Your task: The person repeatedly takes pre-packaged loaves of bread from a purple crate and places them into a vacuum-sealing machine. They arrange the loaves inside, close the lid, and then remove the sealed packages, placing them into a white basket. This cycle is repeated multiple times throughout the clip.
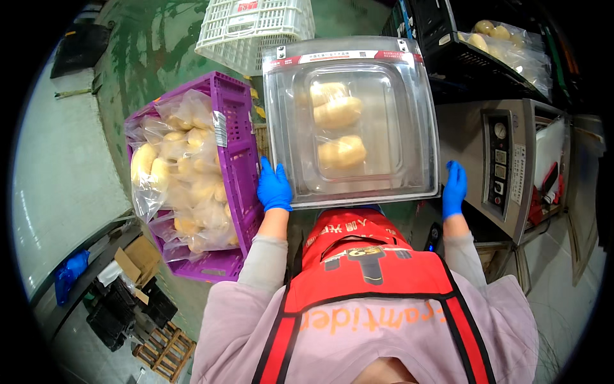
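A clear, domed lid (416, 120) of a chamber vacuum sealer lies in front of me. Through it I see pale, peeled-looking potatoes (341, 151) in clear plastic bags, on the left half of the chamber. My left hand (275, 187), in a blue glove, is against the lid's front left edge with its fingers spread. Just off the front right corner is my right hand (454, 189), also blue-gloved, its fingers slightly curled and nothing visible in it. Left of the lid, a purple plastic crate (240, 158) holds several bags of potatoes (192, 168).
A white plastic crate (254, 36) stands beyond the lid. To the right is a steel machine housing (472, 144) with a gauge and switches. Above it, a black crate (439, 43) holds bagged potatoes (508, 48). A wooden rack (165, 353) and cardboard (139, 259) lie lower left.
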### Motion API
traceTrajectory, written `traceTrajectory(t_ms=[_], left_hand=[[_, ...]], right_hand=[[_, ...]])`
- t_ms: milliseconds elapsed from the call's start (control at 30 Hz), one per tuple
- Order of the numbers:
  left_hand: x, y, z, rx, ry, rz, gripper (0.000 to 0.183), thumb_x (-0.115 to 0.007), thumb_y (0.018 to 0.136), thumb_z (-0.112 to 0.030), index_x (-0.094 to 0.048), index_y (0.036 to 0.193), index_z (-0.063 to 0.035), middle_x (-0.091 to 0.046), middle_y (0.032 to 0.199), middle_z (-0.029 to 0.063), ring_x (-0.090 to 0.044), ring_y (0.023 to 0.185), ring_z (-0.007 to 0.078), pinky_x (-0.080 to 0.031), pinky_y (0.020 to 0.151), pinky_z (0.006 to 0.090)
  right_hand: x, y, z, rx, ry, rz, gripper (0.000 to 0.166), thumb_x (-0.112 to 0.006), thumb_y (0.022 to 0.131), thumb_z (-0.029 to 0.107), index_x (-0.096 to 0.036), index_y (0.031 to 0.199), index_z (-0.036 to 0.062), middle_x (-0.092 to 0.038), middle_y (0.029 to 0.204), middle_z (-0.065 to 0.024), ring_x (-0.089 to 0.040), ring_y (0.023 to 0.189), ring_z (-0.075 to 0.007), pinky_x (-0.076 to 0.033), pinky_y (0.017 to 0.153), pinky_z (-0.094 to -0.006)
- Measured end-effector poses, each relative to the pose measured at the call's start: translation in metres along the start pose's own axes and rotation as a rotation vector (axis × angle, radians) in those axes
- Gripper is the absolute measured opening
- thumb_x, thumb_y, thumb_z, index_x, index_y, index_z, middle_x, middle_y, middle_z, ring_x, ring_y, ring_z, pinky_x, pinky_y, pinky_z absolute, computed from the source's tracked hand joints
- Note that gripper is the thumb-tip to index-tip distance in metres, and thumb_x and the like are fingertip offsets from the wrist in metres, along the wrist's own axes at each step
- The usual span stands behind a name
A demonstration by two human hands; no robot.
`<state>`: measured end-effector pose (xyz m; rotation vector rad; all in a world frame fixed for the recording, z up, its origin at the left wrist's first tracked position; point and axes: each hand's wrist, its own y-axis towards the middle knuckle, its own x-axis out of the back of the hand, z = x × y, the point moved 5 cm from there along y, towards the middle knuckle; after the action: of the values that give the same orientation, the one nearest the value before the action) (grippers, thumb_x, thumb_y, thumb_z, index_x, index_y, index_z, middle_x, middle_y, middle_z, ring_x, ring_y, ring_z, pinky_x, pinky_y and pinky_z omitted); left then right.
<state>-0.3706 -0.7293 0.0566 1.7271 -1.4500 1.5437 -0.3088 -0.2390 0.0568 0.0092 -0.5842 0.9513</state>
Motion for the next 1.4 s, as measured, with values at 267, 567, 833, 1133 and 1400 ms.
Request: traceTrajectory(t_ms=[267,567,833,1133,1400], left_hand=[[-0.06,0.005,0.026,0.492,-0.124,-0.039,0.061,-0.022,0.088,-0.053,-0.057,0.103,-0.0051,-0.059,0.097,0.02,-0.056,0.085,0.0384,-0.044,0.072,0.0467],[-0.066,0.009,0.024,0.54,-0.067,-0.029,0.059,-0.027,0.088,-0.051,-0.059,0.096,-0.0025,-0.06,0.093,0.0198,-0.056,0.084,0.0388,-0.044,0.071,0.0456],[-0.072,0.011,0.031,0.505,-0.075,-0.084,0.052,-0.03,0.088,-0.047,-0.059,0.092,-0.0046,-0.06,0.09,0.0193,-0.056,0.082,0.0384,-0.044,0.069,0.0463],[-0.071,0.011,0.03,0.554,-0.027,-0.034,0.05,-0.031,0.088,-0.045,-0.059,0.093,-0.0045,-0.059,0.092,0.0205,-0.055,0.084,0.0387,-0.043,0.071,0.0465],[-0.071,0.012,0.03,0.53,-0.063,-0.059,0.048,-0.033,0.087,-0.046,-0.06,0.093,-0.0057,-0.059,0.092,0.0201,-0.056,0.083,0.0381,-0.044,0.07,0.0465]], right_hand=[[-0.068,0.037,-0.085,-0.593,-0.166,-0.199,0.078,-0.028,0.081,0.063,-0.054,0.11,-0.004,-0.054,0.112,-0.0207,-0.051,0.103,-0.0317,-0.037,0.089,-0.0368],[-0.066,0.034,-0.056,-0.955,-0.356,-0.479,0.068,-0.034,0.084,0.055,-0.059,0.099,-0.0066,-0.056,0.105,-0.0222,-0.055,0.093,-0.0348,-0.043,0.08,-0.0407],[-0.067,0.034,-0.069,-0.893,-0.284,-0.525,0.051,-0.039,0.083,0.038,-0.058,0.101,-0.0062,-0.056,0.106,-0.0222,-0.055,0.093,-0.0347,-0.042,0.079,-0.0417],[-0.061,0.038,-0.103,-0.91,-0.213,-0.52,0.049,-0.039,0.083,0.036,-0.058,0.1,-0.006,-0.057,0.104,-0.0222,-0.056,0.091,-0.035,-0.043,0.079,-0.0412],[-0.056,0.042,-0.125,-0.93,-0.46,-0.5,0.048,-0.038,0.084,0.036,-0.059,0.098,-0.005,-0.057,0.103,-0.0228,-0.056,0.092,-0.0357,-0.044,0.078,-0.0413]])
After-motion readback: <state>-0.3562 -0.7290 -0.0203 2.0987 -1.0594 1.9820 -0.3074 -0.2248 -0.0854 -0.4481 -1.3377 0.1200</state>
